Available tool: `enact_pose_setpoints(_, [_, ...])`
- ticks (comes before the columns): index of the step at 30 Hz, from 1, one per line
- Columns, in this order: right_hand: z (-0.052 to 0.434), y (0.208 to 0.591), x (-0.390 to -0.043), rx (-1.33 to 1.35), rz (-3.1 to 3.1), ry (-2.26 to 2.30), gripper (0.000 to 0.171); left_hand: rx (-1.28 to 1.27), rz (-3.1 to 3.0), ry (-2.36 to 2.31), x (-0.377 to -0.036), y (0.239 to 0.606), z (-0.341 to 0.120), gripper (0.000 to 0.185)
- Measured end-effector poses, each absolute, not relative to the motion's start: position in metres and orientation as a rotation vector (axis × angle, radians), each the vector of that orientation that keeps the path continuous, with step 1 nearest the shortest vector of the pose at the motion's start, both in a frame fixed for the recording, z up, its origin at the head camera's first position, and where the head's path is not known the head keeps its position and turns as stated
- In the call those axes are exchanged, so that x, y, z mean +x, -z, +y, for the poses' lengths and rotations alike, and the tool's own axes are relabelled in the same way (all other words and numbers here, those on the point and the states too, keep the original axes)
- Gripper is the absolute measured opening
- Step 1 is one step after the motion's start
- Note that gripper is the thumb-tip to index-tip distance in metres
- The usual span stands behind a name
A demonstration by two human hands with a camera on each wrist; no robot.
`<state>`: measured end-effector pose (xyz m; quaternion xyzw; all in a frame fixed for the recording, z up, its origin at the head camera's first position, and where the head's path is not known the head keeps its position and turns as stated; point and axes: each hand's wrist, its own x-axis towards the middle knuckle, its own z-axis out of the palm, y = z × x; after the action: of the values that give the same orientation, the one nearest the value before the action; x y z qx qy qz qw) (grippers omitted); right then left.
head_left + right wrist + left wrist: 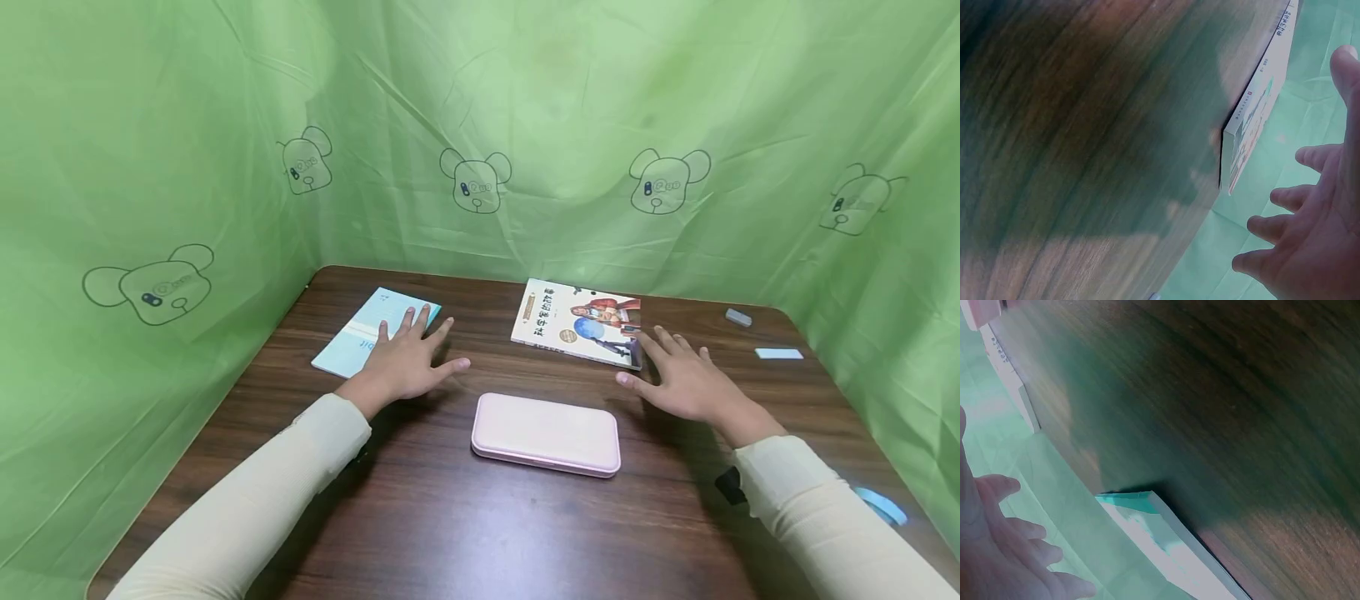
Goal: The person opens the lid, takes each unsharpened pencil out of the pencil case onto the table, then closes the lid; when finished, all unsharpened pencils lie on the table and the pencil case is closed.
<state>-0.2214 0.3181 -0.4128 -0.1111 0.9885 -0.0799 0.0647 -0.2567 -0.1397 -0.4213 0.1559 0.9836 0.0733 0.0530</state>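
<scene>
Fingers spread, my left hand (408, 358) hovers over the near right part of a light blue booklet (350, 343), apart from it in the left wrist view. My right hand (686, 379), fingers also spread, is above the table just right of a white picture book (551, 312) with a red-robed figure on its cover. The right wrist view shows a gap between that hand (1316, 231) and the book (1260, 106). Between and nearer than both hands lies a closed pale pink case (547, 433). Neither hand holds anything.
A grey eraser-like block (738, 317) and a small pale blue strip (778, 353) lie at the far right. By the right sleeve are a blue curved band (881, 505) and a dark object (731, 486). Green curtains (570, 100) surround the wooden table (480, 533).
</scene>
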Motion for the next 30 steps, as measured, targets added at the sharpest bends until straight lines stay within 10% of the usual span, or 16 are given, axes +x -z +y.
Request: enact_pose_setpoints(30, [0.212, 0.413, -0.152, -0.907, 2.844, 0.231, 0.101, 1.210, 2.719, -0.041, -0.184, 0.430, -0.052, 0.100])
